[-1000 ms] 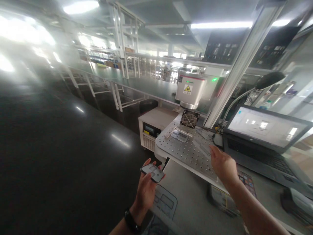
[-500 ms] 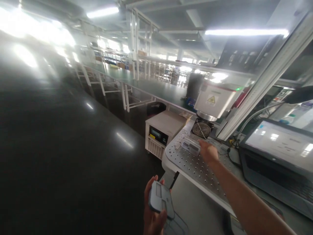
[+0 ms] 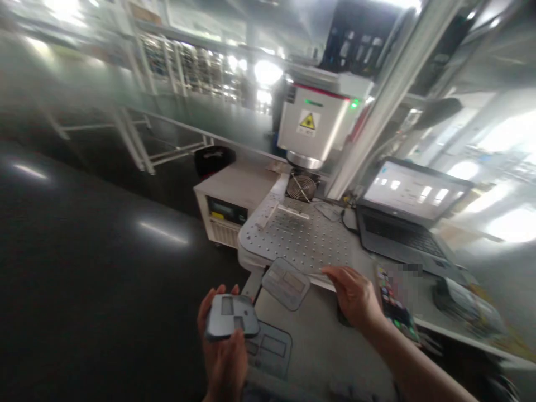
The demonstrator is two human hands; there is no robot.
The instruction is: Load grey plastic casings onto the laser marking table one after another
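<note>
My left hand (image 3: 224, 340) is closed around a light grey, rounded rectangular cover (image 3: 215, 318) with rectangular windows, its thumb on the near edge. To the right, my right hand (image 3: 355, 296) has its fingers stretched leftward, with nothing visible in them. A small gap separates its fingertips from a thin grey rounded panel (image 3: 287, 283) with rectangular windows. That panel overlaps the front edge of the perforated metal plate (image 3: 318, 240); whether it rests on anything, I cannot tell. Partly behind my left hand, a similar panel (image 3: 274, 349) lies on the lower grey surface.
Over the perforated plate hangs a white machine head (image 3: 314, 123) with a yellow warning label, a small fan (image 3: 301, 187) below it. An L-shaped stop (image 3: 293, 212) sits on the plate. A laptop (image 3: 402, 212) stands at right, a phone (image 3: 396, 304) before it. A white box unit (image 3: 226, 195) is left.
The view has turned right. My right hand has come back from the perforated plate, and the panel that lay there is now at its front edge. My left hand still holds the cover.
</note>
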